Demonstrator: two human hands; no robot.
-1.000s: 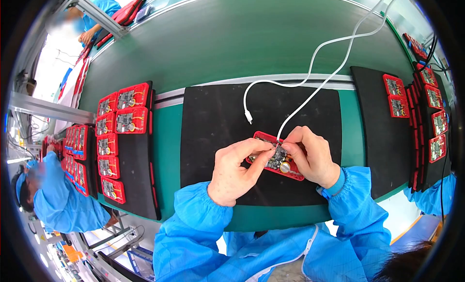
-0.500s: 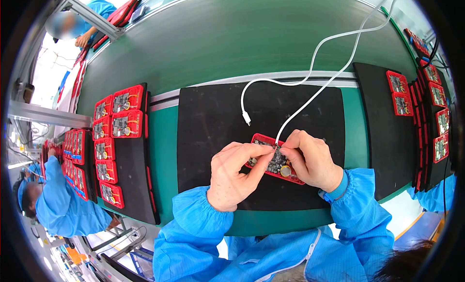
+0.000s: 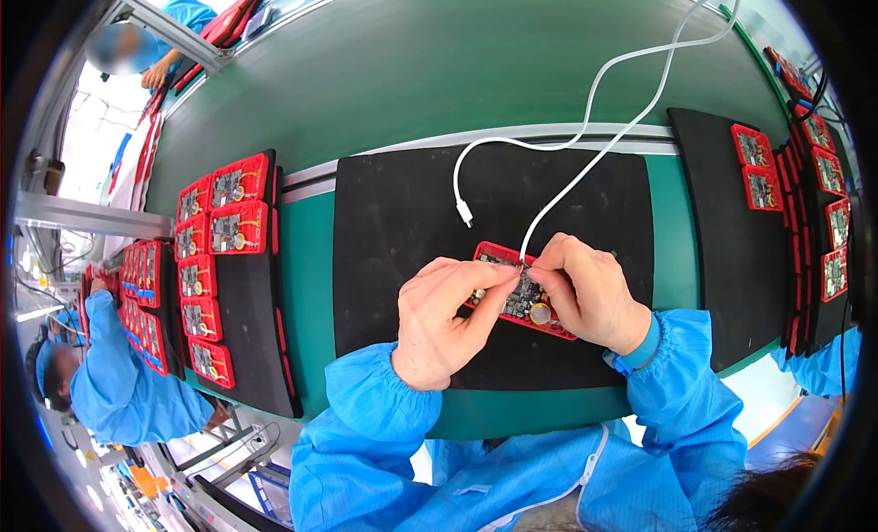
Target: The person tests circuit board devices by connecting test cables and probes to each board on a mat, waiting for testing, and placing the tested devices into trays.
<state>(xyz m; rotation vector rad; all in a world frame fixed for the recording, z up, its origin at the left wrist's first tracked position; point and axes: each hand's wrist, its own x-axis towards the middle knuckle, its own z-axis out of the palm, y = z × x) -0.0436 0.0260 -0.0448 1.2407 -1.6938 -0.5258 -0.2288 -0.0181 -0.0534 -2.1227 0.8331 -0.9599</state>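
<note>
A red tray with a circuit board and a round coin cell lies tilted on the black mat. My left hand pinches at the board's upper edge, fingertips around something small and reddish that I cannot make out. Close beside it, my right hand is also pinched, its fingertips at the same spot. One white cable runs down to the board between my fingertips; its end is hidden. A second white cable end with a plug lies on the mat, up and left of the board.
Red trays with boards stand on a black panel at left. More red trays lie on a black panel at right, with stacks beyond. A metal rail crosses behind the mat. Co-workers in blue are at the left and top left.
Both hands stay pinched at the board with only slight movement. The view has shifted a little. The board and the cables lie much as before.
</note>
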